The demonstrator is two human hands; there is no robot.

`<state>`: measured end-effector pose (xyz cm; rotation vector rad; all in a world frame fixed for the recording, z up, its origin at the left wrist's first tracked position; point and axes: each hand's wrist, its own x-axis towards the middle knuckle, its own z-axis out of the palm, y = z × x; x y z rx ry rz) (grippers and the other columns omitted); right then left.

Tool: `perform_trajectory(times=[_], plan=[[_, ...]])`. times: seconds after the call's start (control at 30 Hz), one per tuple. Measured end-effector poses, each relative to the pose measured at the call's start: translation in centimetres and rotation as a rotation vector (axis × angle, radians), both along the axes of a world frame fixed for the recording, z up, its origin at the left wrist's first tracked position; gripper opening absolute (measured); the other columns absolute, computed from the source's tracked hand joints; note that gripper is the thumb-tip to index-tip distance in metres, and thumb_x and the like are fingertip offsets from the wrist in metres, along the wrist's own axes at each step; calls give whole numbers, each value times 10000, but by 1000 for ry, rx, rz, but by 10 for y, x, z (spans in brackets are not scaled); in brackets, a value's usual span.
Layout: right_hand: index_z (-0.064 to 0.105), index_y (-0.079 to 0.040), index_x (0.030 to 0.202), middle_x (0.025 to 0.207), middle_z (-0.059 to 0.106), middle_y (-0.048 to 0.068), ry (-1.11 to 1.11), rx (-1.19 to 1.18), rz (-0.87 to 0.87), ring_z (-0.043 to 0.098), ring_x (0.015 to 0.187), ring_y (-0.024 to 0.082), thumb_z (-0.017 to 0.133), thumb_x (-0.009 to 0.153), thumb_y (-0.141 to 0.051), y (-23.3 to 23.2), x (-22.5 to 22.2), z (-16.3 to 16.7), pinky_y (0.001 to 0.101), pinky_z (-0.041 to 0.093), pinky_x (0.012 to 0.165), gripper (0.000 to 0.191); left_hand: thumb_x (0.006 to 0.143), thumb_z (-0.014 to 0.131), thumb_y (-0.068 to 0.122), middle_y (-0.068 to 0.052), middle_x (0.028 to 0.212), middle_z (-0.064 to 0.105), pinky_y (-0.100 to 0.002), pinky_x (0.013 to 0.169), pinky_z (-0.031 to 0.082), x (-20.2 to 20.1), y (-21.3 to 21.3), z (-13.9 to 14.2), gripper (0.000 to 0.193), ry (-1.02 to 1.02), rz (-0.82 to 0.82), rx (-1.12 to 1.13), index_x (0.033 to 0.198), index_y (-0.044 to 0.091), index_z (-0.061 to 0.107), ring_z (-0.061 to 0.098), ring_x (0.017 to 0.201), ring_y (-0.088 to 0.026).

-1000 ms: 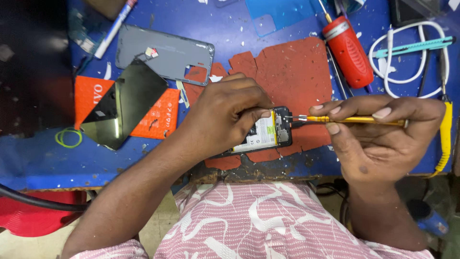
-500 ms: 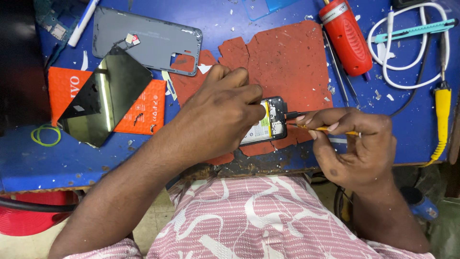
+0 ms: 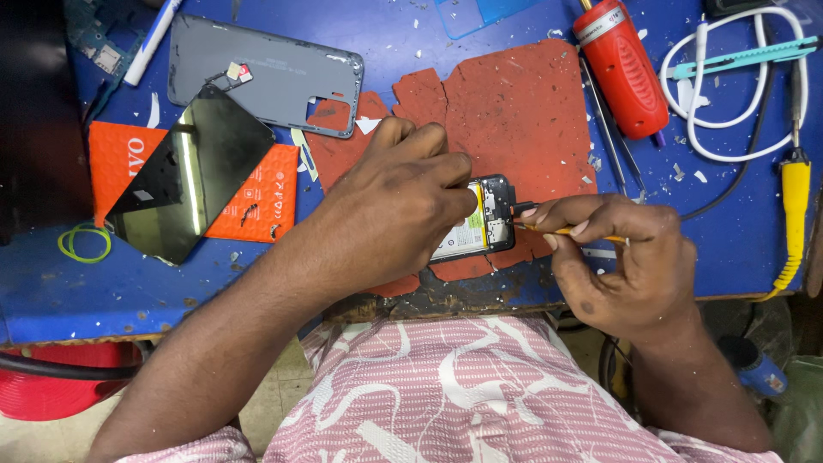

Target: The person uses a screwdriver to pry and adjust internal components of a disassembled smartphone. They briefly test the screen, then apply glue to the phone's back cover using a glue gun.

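My left hand presses down on an opened phone with its back removed, so its battery and black inner frame show. The phone lies on a torn red mat near the front edge of the blue bench. My right hand pinches a thin yellow-handled tool, its tip touching the phone's right end. Most of the phone is hidden under my left hand.
A grey phone back cover and a dark screen panel on an orange box lie to the left. A red screwdriver, tweezers, a white cable and a yellow-handled iron sit to the right. A green rubber band lies far left.
My right hand has closed in around the tool and shifted left towards the phone's end. The left hand has stayed on the phone. The camera view has shifted slightly.
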<state>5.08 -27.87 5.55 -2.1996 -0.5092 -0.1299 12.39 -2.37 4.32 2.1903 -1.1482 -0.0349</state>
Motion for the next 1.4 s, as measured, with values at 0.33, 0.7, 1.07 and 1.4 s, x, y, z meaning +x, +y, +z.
perform_trajectory(times=[0.33, 0.7, 1.07, 1.4], plan=[[356, -3, 1108, 1053, 712, 238, 73, 96, -31, 770, 998, 287, 641, 952, 160, -2, -4, -3, 341, 662, 861, 364, 790, 732, 98, -16, 942, 646, -420, 920, 403, 1, 1, 0, 95, -10, -2, -16, 876, 75, 766, 551, 987, -216], [359, -3, 1115, 1059, 704, 247, 77, 141, -20, 765, 1016, 294, 631, 950, 164, -4, -5, -5, 340, 667, 847, 359, 797, 743, 99, -5, 932, 649, -419, 904, 400, 0, 1, 0, 77, -2, 4, -1, 866, 74, 765, 545, 969, -211], [365, 9, 1087, 1063, 722, 221, 40, 7, -6, 770, 1061, 266, 656, 958, 146, 1, 0, 4, 317, 664, 852, 347, 773, 733, 93, -17, 928, 646, -433, 919, 400, 1, 1, 0, 113, 1, -6, -7, 878, 75, 772, 552, 977, -224], [542, -13, 957, 996, 737, 184, 22, -101, 214, 760, 886, 271, 712, 856, 60, 10, 17, 35, 336, 623, 725, 210, 791, 717, 93, -20, 946, 654, -436, 913, 402, -1, 2, 3, 91, -17, 4, 10, 864, 78, 769, 556, 983, -227]])
